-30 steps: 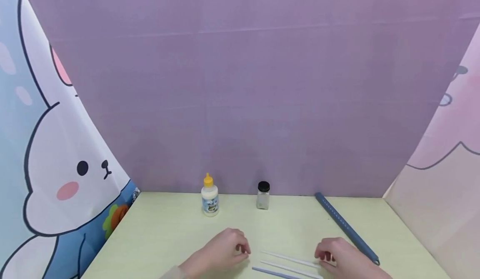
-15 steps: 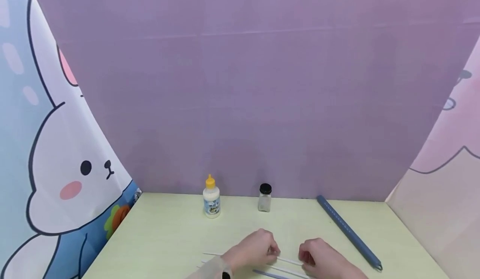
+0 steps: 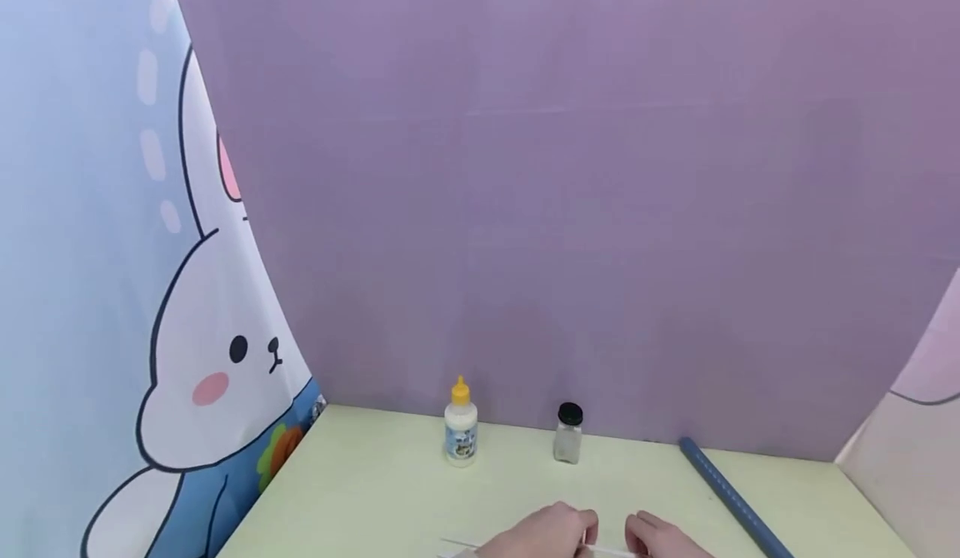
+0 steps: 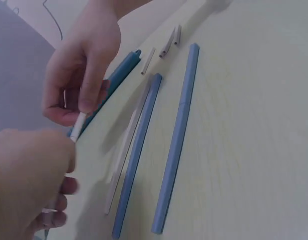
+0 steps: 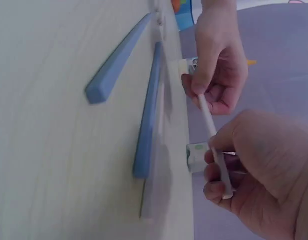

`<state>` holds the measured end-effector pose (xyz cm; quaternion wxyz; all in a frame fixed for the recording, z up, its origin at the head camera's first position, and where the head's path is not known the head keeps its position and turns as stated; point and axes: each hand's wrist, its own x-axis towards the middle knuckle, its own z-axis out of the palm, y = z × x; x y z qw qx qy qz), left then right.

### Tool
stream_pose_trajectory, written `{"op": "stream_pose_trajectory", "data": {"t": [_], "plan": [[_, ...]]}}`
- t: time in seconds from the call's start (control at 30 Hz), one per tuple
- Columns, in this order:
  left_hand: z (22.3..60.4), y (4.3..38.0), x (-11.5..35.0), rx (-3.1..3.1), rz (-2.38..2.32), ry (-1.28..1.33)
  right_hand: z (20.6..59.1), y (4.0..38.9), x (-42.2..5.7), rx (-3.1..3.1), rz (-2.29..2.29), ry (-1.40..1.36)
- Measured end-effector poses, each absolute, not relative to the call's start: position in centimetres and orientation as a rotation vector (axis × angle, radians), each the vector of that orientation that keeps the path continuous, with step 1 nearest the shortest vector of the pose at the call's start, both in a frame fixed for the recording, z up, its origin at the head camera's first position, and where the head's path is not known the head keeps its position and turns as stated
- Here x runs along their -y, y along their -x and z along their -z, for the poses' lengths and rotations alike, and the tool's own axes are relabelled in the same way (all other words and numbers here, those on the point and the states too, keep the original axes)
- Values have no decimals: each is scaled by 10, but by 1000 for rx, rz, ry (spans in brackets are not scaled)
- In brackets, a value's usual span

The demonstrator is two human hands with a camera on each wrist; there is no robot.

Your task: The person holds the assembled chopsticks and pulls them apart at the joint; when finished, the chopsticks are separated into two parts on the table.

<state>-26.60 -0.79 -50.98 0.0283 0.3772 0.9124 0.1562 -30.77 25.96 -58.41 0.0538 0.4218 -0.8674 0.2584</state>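
Both hands hold one slim white stick [image 5: 207, 117], raised over the table. My left hand [image 3: 543, 535] grips it with curled fingers; in the right wrist view its thumb lies along the stick. My right hand [image 3: 663, 538] pinches the same stick a short way off, and the stick's end shows beside its fingers [image 5: 213, 189]. Below lie two blue sticks, the nearer blue stick [image 4: 174, 142] apart from the other blue stick [image 4: 138, 155]. Another white stick [image 4: 125, 157] lies close along that second one. Several short white pieces [image 4: 149, 61] lie past their far ends.
A yellow-capped glue bottle [image 3: 461, 433] and a small black-lidded jar [image 3: 567, 437] stand at the back of the pale table [image 3: 360, 491]. A long dark blue bar [image 3: 731, 495] lies slanted at the right. A purple backdrop [image 3: 562, 208] rises behind.
My left hand has moved right to the white sticks, and my right hand has come in from the right. A white stick is now raised between them. The head view has tilted up.
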Motion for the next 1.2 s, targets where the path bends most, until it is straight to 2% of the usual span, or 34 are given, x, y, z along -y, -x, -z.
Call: {"op": "stream_pose_trajectory", "data": {"t": [0.23, 0.47, 0.7, 1.0, 1.2], "plan": [[501, 247, 24, -2824, -367, -1322, 530, 271, -233, 2740, -892, -1396], [479, 238, 39, -2858, -328, -1370, 480, 243, -209, 2557, -872, -1515], [459, 233, 43, -2955, -198, -1479, 459, 238, -209, 2468, -921, -1613], [432, 230, 51, -3050, -177, -1554, 428, 229, -203, 2407, -869, -1522], [429, 229, 48, -3078, -153, -1618, 425, 225, -207, 2342, -782, -1475]]}}
